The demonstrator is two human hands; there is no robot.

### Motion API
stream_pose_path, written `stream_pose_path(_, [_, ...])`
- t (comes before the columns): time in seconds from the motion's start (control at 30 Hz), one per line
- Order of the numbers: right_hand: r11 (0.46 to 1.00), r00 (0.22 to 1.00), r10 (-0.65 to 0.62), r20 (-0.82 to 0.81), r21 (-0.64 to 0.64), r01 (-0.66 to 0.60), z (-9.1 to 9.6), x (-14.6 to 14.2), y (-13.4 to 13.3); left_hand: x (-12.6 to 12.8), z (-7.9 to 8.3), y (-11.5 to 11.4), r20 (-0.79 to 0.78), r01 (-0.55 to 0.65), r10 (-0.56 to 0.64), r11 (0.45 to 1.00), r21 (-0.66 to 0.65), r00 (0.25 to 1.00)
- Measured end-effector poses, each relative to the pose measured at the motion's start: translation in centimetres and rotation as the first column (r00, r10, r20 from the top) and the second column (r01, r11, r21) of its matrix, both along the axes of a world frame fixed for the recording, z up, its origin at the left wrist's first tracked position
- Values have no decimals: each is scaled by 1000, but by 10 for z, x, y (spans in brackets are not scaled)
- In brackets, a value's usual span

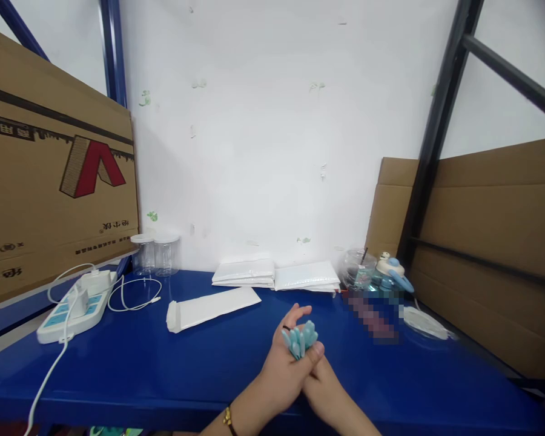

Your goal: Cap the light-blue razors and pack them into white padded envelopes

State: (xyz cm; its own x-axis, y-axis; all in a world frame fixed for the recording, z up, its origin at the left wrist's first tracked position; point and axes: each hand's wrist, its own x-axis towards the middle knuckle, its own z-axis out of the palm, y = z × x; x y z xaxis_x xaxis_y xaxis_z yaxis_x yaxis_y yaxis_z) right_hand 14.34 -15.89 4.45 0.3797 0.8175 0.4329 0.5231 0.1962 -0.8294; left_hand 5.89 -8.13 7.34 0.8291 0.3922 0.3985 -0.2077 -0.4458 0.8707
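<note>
Both my hands meet low in the middle over the blue tabletop [163,363]. My left hand [284,375], with a gold bracelet at the wrist, is closed round a bunch of several small light-blue plastic pieces [300,340] that fan out above the thumb; its fingertips stretch out behind them. My right hand [320,378] lies against the left from below and to the right; its fingers are tucked under and hidden. A white padded envelope [211,307] lies open-ended on the table to the left of the hands.
Two stacks of white padded envelopes [277,275] lie by the wall. Two clear jars [157,254], a power strip [75,309] with chargers and white cables sit at left. A blue water bottle [388,275] and clear bags stand at right. Cardboard sheets [49,169] lean on both sides.
</note>
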Motion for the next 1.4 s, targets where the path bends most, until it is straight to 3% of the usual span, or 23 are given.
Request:
stream_pose_path(0.07, [1000, 999, 22, -27, 2, -22, 3, 1, -3, -9, 12, 16, -64, 85, -78, 990, 110, 995])
stream_pose_path(0.13, [1000, 996, -6, -93, -18, 4, 6, 5, -7, -18, 24, 50, -205, 197, -139, 936, 292, 969])
stream_pose_path(0.17, [999, 989, -39, -143, -39, 34, 6, 7, -10, -22, 28, 73, -272, 172, -70, 912, 372, 960])
stream_pose_path(0.23, [993, 959, -99, -266, -93, 77, 7, 13, -14, -30, 33, 126, -435, 62, 205, 848, 526, 877])
stream_pose_path(0.3, [989, 909, -132, -396, -116, 93, 7, 16, -18, -37, 32, 174, -547, -61, 502, 772, 633, 670])
stream_pose_path(0.33, [989, 882, -137, -450, -109, 99, 7, 17, -19, -40, 30, 193, -562, -114, 596, 737, 666, 573])
stream_pose_path(0.37, [991, 864, -132, -485, -96, 98, 8, 16, -20, -43, 28, 206, -586, -124, 627, 730, 672, 513])
stream_pose_path(0.43, [993, 863, -117, -491, -75, 92, 10, 15, -20, -49, 25, 218, -649, -93, 597, 765, 637, 472])
stream_pose_path(0.6, [986, 888, -163, -430, -104, 131, 12, 19, -18, -53, 30, 186, -741, -17, 340, 914, 406, 579])
stream_pose_path(0.7, [975, 888, -221, -404, -112, 191, 9, 28, -22, -43, 40, 163, -727, 142, 199, 915, 378, 657])
stream_pose_path(0.8, [968, 834, -250, -491, -112, 224, 6, 35, -29, -21, 44, 151, -662, 375, 53, 789, 486, 747])
stream_pose_path(0.9, [983, 752, -162, -639, -36, 181, 6, 40, -38, 5, 33, 150, -693, 515, 18, 655, 553, 721])
stream_pose_path(1.03, [978, 674, 38, -738, 166, 127, 8, 46, -46, 24, 7, 154, -655, 524, 147, 484, 701, 741])
stream_pose_path(1.13, [953, 642, 161, -750, 287, 95, 12, 46, -48, 22, -1, 151, -555, 504, 88, 321, 802, 827])
stream_pose_path(1.3, [941, 675, 161, -720, 318, 116, 17, 40, -46, 16, 15, 124, -473, 483, -126, 65, 873, 872])
stream_pose_path(1.37, [938, 687, 137, -713, 317, 141, 19, 39, -45, 20, 26, 110, -480, 487, -138, 20, 873, 866])
stream_pose_path(1.4, [933, 694, 129, -708, 324, 157, 21, 40, -45, 22, 31, 103, -487, 495, -139, 30, 868, 862])
